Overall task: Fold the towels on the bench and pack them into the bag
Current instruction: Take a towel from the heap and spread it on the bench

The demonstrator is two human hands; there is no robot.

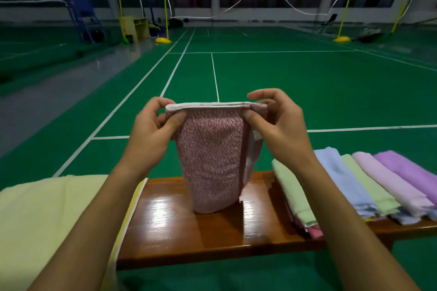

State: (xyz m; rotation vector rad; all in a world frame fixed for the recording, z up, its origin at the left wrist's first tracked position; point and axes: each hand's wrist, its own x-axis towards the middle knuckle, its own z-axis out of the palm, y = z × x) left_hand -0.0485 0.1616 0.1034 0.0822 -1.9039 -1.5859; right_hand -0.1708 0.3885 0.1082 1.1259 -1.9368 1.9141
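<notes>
A pink speckled towel with a white top hem hangs folded above the wooden bench, its lower end touching the bench top. My left hand pinches its upper left corner. My right hand pinches the upper right corner, thumb in front and fingers curled behind. A pale yellow bag lies on the left end of the bench. Several towels in green, blue, lilac and purple lie side by side on the right end.
The bench stands on a green badminton court floor with white lines. Nets on yellow posts and a blue umpire chair stand far behind.
</notes>
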